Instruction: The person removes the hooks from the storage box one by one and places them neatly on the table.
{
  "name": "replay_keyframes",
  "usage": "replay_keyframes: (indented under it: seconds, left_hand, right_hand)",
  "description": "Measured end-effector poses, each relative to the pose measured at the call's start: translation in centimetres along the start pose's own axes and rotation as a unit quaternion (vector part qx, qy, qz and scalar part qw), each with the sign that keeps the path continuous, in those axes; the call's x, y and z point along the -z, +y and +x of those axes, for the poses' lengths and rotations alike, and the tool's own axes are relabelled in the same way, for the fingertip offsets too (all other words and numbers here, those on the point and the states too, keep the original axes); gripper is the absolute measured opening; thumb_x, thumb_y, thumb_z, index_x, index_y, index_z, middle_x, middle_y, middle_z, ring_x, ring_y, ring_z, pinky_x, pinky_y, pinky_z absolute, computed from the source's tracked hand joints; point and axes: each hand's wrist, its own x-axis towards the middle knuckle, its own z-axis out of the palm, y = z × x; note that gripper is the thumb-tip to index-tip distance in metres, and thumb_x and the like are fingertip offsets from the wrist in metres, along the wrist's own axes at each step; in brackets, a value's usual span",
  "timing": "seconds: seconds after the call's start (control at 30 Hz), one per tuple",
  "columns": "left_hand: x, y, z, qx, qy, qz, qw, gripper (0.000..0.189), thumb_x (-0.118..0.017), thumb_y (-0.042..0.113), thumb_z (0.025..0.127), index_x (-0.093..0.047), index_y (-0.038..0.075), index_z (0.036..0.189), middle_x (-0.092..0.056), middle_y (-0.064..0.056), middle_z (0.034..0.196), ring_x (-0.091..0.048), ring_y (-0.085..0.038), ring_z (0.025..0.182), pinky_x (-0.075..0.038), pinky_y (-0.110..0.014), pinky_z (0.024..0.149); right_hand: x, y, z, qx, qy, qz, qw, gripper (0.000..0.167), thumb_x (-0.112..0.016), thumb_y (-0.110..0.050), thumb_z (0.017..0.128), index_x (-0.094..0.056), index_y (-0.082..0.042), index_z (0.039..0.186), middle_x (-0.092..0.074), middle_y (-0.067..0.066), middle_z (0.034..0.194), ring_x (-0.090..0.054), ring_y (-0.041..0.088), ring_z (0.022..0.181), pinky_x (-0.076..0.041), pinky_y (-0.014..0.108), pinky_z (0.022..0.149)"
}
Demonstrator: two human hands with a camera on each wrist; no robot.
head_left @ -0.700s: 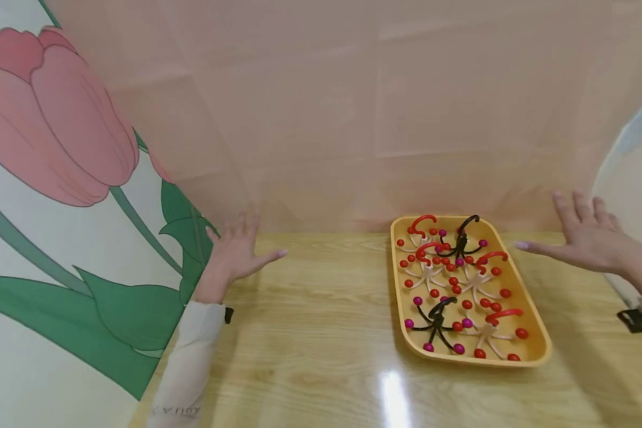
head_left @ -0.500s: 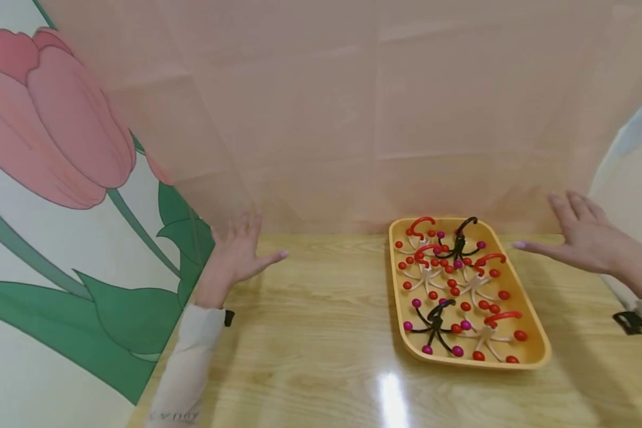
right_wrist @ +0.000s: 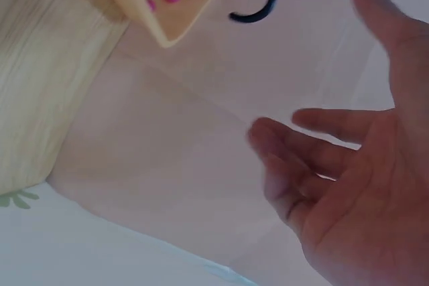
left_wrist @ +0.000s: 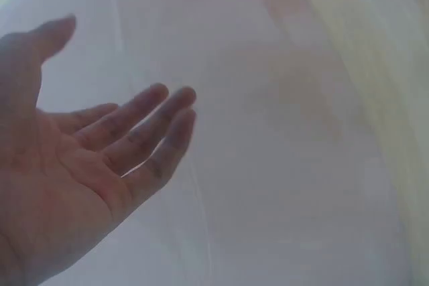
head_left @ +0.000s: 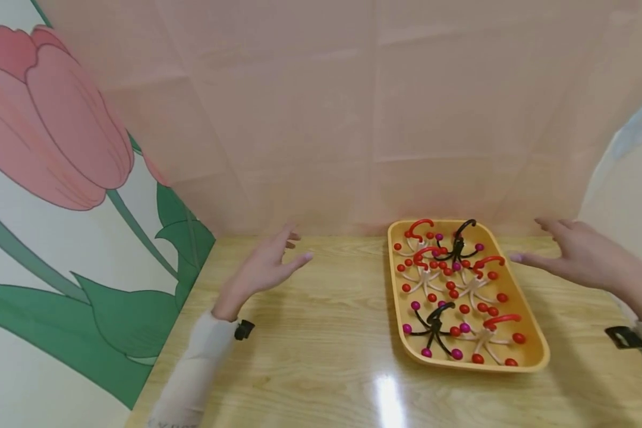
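Lying between both hands [head_left: 267,266] [head_left: 585,258], yellow tray [head_left: 481,367], nearer the right

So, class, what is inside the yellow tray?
Inside the yellow tray lie four white spider-like objects with red hooks and two black ones. The tray floor they cover cannot be seen.

Yellow tray [right_wrist: 179,23] cut off by right-wrist view's top edge; sleeve lettering [head_left: 175,424] (head view's bottom edge) cropped, unreadable.
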Motion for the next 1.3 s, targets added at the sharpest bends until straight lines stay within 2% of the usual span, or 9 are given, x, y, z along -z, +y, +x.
replay_keyframes:
  seconds: [0.17, 0.27, 0.7, 0.93, 0.97, 1.03, 1.13, 1.23, 1.3]
  left_hand:
    - [-1.8, 2.1, 0.6, -0.039, -0.028, -0.098, 0.9941, 0.057, -0.060, 0.047, 0.106, -0.049, 0.011, 0.149, -0.064, -0.012, 0.141, -0.066, -0.030, 0.126, -0.056, -0.051, 0.105]
    - [-2.7, 3.5, 1.0, -0.053, -0.035, -0.119, 0.9909, 0.044, -0.062, 0.040, 0.106, -0.055, 0.007, 0.135, -0.067, -0.011, 0.132, -0.069, -0.026, 0.121, -0.059, -0.046, 0.102]
    - [-6.9, 8.1, 2.9, -0.085, -0.088, -0.139, 0.9827, 0.026, -0.061, 0.031, 0.108, -0.069, 0.011, 0.123, -0.074, -0.002, 0.117, -0.070, -0.010, 0.106, -0.058, -0.021, 0.091]
    - [-9.6, 9.5, 3.0, -0.098, -0.120, -0.106, 0.9823, 0.045, -0.061, 0.046, 0.106, -0.070, 0.013, 0.135, -0.076, -0.001, 0.127, -0.070, -0.006, 0.110, -0.058, -0.021, 0.097]
    - [-10.0, 9.7, 3.0, -0.095, -0.123, -0.096, 0.9832, 0.049, -0.060, 0.051, 0.105, -0.069, 0.015, 0.138, -0.075, 0.000, 0.131, -0.070, -0.007, 0.113, -0.057, -0.024, 0.099]
    - [-10.7, 10.3, 3.0, -0.091, -0.130, -0.077, 0.9843, 0.056, -0.060, 0.057, 0.103, -0.065, 0.018, 0.144, -0.079, -0.002, 0.113, -0.071, -0.012, 0.100, -0.057, -0.026, 0.100]
    - [-11.8, 11.0, 3.0, -0.100, -0.138, -0.042, 0.9844, 0.064, -0.057, 0.064, 0.101, -0.060, 0.021, 0.149, -0.078, -0.001, 0.123, -0.070, -0.012, 0.109, -0.054, -0.029, 0.108]
    - [-12.8, 11.7, 3.2, -0.120, -0.151, -0.028, 0.9808, 0.068, -0.059, 0.064, 0.101, -0.056, 0.019, 0.153, -0.079, 0.002, 0.109, -0.064, -0.003, 0.072, -0.054, -0.021, 0.100]
    - [-13.3, 12.0, 3.3, -0.131, -0.159, -0.021, 0.9783, 0.071, -0.059, 0.064, 0.101, -0.054, 0.018, 0.154, -0.076, 0.002, 0.128, -0.052, 0.002, 0.057, -0.052, -0.018, 0.103]
  right_hand:
    - [0.0, -1.4, -1.4, 0.029, -0.005, 0.011, 0.9995, 0.104, -0.073, -0.064, 0.091, -0.044, 0.019, 0.146, -0.049, 0.050, 0.139, -0.051, 0.070, 0.119, -0.047, 0.077, 0.092]
    - [0.0, -2.1, -2.3, 0.041, 0.003, 0.011, 0.9991, 0.101, -0.075, -0.062, 0.091, -0.047, 0.018, 0.145, -0.050, 0.050, 0.139, -0.052, 0.070, 0.119, -0.048, 0.077, 0.092]
    - [-1.7, -3.4, -6.7, 0.045, 0.003, 0.025, 0.9987, 0.089, -0.080, -0.053, 0.090, -0.059, 0.021, 0.133, -0.051, 0.049, 0.138, -0.051, 0.071, 0.120, -0.047, 0.077, 0.092]
    - [-4.4, -2.7, -9.1, 0.039, 0.042, 0.045, 0.9973, 0.089, -0.087, -0.052, 0.082, -0.061, 0.016, 0.133, -0.054, 0.048, 0.136, -0.053, 0.068, 0.116, -0.048, 0.075, 0.086]
    - [-4.8, -2.6, -9.3, 0.041, 0.049, 0.053, 0.9966, 0.090, -0.088, -0.050, 0.081, -0.060, 0.016, 0.135, -0.053, 0.047, 0.139, -0.053, 0.068, 0.116, -0.047, 0.076, 0.085]
    - [-5.7, -2.5, -9.9, 0.042, 0.052, 0.071, 0.9952, 0.094, -0.090, -0.048, 0.080, -0.055, 0.015, 0.140, -0.045, 0.044, 0.149, -0.049, 0.069, 0.120, -0.046, 0.079, 0.085]
    - [-6.9, -2.4, -10.7, 0.044, 0.043, 0.104, 0.9927, 0.104, -0.090, -0.043, 0.082, -0.039, 0.012, 0.154, -0.029, 0.042, 0.161, -0.040, 0.072, 0.129, -0.041, 0.082, 0.087]
    - [-7.9, -2.4, -11.5, 0.047, 0.026, 0.139, 0.9889, 0.113, -0.087, -0.038, 0.086, -0.018, 0.004, 0.166, -0.020, 0.043, 0.164, -0.028, 0.074, 0.137, -0.027, 0.087, 0.102]
    - [-8.7, -2.4, -11.8, 0.053, 0.025, 0.157, 0.9859, 0.117, -0.087, -0.035, 0.087, -0.009, -0.001, 0.168, -0.018, 0.045, 0.164, -0.020, 0.074, 0.142, -0.012, 0.087, 0.111]
